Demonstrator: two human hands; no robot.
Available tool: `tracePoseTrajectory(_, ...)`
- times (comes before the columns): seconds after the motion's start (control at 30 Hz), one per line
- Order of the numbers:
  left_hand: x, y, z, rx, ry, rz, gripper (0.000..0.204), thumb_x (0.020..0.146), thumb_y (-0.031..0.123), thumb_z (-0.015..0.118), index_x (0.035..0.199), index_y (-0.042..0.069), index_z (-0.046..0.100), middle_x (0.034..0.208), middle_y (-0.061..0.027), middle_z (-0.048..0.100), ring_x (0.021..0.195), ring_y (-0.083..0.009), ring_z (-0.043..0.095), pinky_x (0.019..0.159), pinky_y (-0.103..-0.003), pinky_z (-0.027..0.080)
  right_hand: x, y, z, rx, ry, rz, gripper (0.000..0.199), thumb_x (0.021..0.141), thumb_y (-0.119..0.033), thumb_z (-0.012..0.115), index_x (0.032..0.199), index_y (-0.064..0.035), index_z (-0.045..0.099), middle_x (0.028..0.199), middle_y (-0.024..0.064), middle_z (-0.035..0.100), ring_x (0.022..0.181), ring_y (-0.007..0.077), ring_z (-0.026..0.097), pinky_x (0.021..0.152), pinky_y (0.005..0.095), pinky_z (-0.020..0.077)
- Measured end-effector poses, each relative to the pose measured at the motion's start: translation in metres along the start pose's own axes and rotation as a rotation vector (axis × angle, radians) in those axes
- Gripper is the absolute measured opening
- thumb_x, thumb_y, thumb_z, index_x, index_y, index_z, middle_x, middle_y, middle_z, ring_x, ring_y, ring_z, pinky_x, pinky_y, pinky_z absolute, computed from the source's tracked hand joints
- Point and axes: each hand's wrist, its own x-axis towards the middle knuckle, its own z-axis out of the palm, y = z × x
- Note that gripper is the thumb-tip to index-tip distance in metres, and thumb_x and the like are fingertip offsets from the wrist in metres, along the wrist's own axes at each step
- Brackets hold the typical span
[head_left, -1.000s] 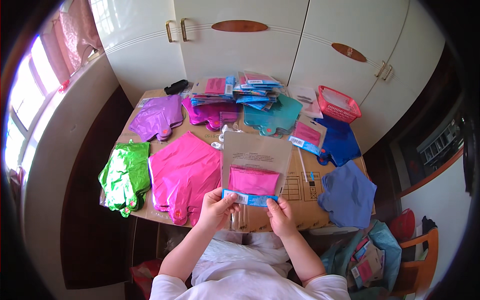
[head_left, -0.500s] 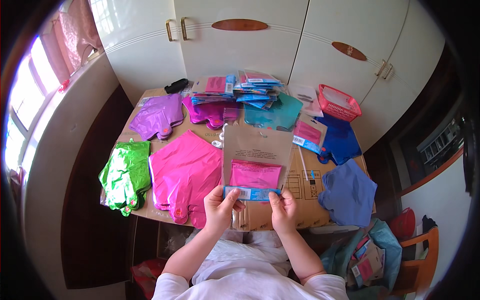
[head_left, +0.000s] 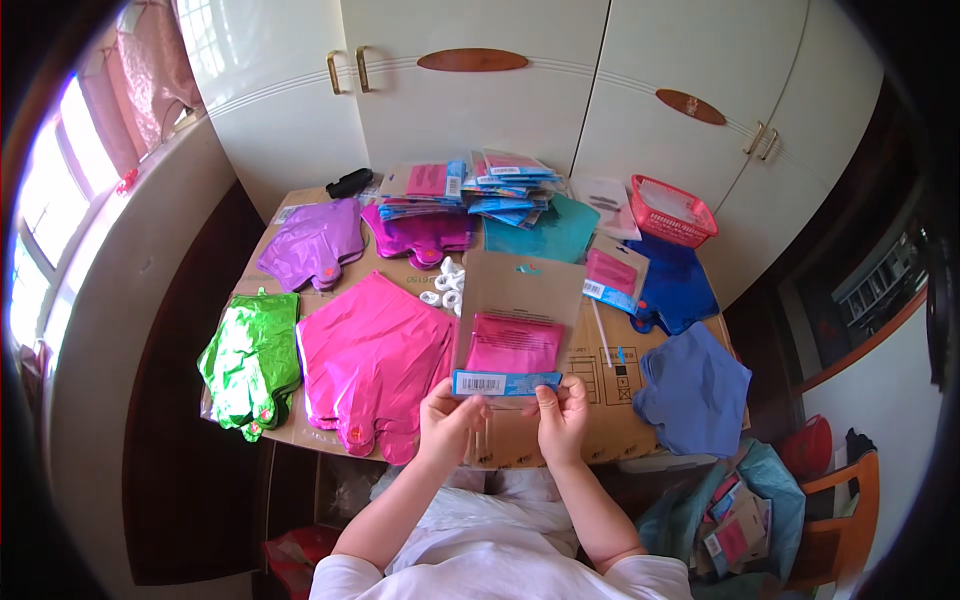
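I wear a white top [head_left: 490, 578], creased in front, short sleeves [head_left: 345, 578]. Left hand [head_left: 450, 422], right hand [head_left: 563, 420], forearms [head_left: 398, 515]: bare.

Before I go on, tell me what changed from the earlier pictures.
The package shifted slightly right, uncovering more of the white rings; the left hand moved its thumb down off the blue strip. The right hand kept its grip; the foil pieces stayed put.

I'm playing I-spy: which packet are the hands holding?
The packet at front centre, held by left hand and right hand; the others lie stacked, alone, or in the teal bag.
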Motion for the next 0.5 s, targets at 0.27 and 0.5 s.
tracePoseTrajectory(0.27, -0.002, -0.015, 0.001, -0.186, -0.005, -0.077, 0.011, 0.085, 0.004, 0.066, 0.095, 0.001, 0.062, 0.087, -0.0047, 0.066, 0.076, -0.0115, 0.061, 0.067, -0.025, 0.048, -0.019, 0.005, 0.012, 0.045, -0.003, -0.003, 0.023, 0.091, -0.012, 0.062, 0.102, -0.0025, 0.043, 0.082, 0.0048, 0.060, 0.062, 0.0069, 0.055, 0.056, 0.0211, 0.0486)
tracePoseTrajectory(0.5, -0.005, -0.015, -0.015, 0.044, 0.025, 0.032, 0.008, 0.084, 0.004, 0.068, 0.090, -0.001, 0.068, 0.084, -0.0066, 0.068, 0.072, -0.0118, 0.063, 0.064, -0.025, 0.049, -0.017, 0.002, -0.005, 0.014, -0.229, 0.151, 0.033, 0.090, -0.020, 0.064, 0.109, -0.0021, 0.044, 0.087, 0.0027, 0.059, 0.073, 0.0076, 0.055, 0.063, 0.0213, 0.0473)
